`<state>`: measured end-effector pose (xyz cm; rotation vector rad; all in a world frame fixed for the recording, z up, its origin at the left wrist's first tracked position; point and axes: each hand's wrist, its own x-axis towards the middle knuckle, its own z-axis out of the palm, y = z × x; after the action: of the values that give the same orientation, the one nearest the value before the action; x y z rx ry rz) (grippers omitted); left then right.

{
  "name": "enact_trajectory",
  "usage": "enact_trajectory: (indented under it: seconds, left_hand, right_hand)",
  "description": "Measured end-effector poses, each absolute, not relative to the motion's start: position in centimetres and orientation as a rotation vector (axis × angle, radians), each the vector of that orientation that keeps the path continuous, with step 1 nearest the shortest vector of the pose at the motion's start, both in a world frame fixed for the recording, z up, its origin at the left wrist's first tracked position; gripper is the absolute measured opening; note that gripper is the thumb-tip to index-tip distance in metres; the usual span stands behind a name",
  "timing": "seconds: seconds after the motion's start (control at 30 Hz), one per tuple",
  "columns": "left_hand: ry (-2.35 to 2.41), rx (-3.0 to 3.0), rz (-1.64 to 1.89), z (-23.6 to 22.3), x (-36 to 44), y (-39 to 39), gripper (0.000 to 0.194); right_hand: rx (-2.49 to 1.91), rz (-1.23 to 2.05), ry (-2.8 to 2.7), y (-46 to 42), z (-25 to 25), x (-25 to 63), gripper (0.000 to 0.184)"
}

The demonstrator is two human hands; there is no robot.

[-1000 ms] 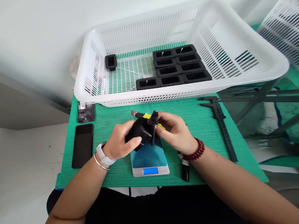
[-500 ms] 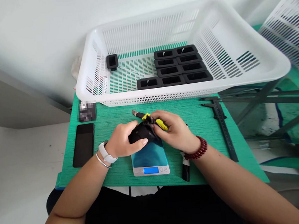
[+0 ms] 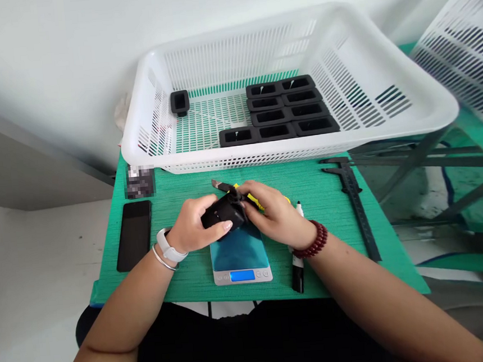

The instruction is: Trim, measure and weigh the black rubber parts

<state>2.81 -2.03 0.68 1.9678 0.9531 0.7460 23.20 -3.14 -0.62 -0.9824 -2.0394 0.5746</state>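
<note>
A black rubbery piece [image 3: 224, 213] is held up over a small digital scale [image 3: 240, 254] with a blue plate and a lit display. My left hand [image 3: 194, 223] wraps round its body, thumb along the near side. With thumb and fingers, my right hand [image 3: 273, 212] pinches the folded edge at its right end; the fingertips are partly hidden. Behind the hands lies a utility knife [image 3: 221, 186] with a yellow part, mostly covered. A black-and-white marker [image 3: 298, 274] lies under my right wrist.
At the back, a white plastic basket [image 3: 206, 160] holds several black rectangular hollow pieces [image 3: 274, 132] and a single one [image 3: 180, 103] at left. A phone [image 3: 133, 235] lies on the left of the green table [image 3: 183, 287], a caliper [image 3: 359, 210] on the right.
The flap standing up at the piece's right end is now folded lower under my right fingers. My left hand keeps its hold, and the piece has tilted slightly.
</note>
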Motion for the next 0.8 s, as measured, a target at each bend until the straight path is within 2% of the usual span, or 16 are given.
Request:
enact_trajectory:
  seconds: [0.27, 0.5, 0.6, 0.73, 0.8]
  left_hand:
    - [0.915, 1.941, 0.739, 0.52, 3.08, -2.11, 0.037]
    - [0.938, 1.838, 0.705, 0.46, 2.88, -1.98, 0.041]
    - [0.953, 1.852, 0.697, 0.54, 2.84, -2.01, 0.039]
    - [0.911, 1.845, 0.731, 0.53, 2.85, -1.98, 0.036]
    - [0.877, 1.817, 0.749, 0.48, 2.81, -1.89, 0.037]
  right_hand:
    - [-1.101, 0.498, -1.998, -3.28, -1.16, 22.78, 0.014]
    - [-1.010, 0.797, -1.962, -3.08, -0.66, 23.31, 0.007]
    - [-1.038, 0.746, -1.978, -3.01, -0.80, 23.28, 0.004]
    - [-1.094, 0.594, -2.021, -3.11, -1.26, 22.80, 0.027]
    - [-1.082, 0.592, -2.029, -3.20, -1.30, 22.68, 0.030]
